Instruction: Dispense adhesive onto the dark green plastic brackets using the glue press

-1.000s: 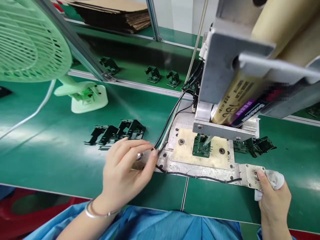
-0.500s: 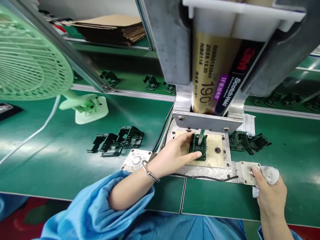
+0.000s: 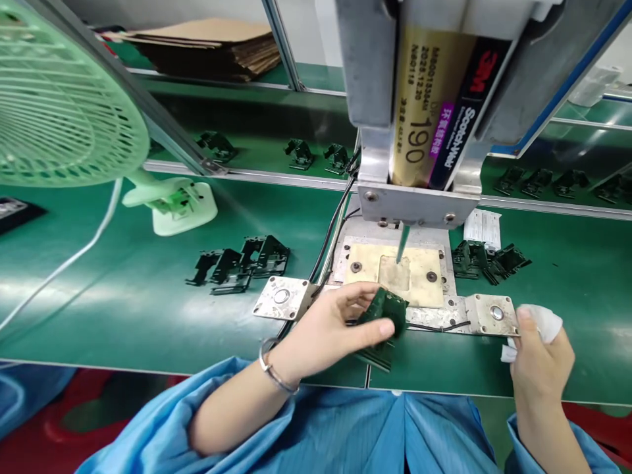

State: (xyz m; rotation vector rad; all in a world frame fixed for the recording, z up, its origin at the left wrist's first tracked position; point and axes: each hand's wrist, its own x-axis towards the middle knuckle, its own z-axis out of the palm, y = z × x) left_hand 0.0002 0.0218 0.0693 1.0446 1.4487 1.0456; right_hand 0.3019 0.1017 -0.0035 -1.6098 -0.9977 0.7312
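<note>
Item: dark green part (image 3: pixel 384 309), pinched between thumb and fingers of the left hand (image 3: pixel 336 326) and held tilted over the near edge of the bench (image 3: pixel 148 316). I log it just on my side of the beige nest (image 3: pixel 395 273), with the nozzle (image 3: pixel 402 243) beyond. The right hand (image 3: pixel 540 359), farther off, is closed on a white cloth (image 3: pixel 546 322) beside the right button (image 3: pixel 496 313).

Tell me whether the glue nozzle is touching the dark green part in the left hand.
Apart. In the head view the left hand holds the dark green part nearer the person, with bare beige plate showing between it and the nozzle tip.
</note>
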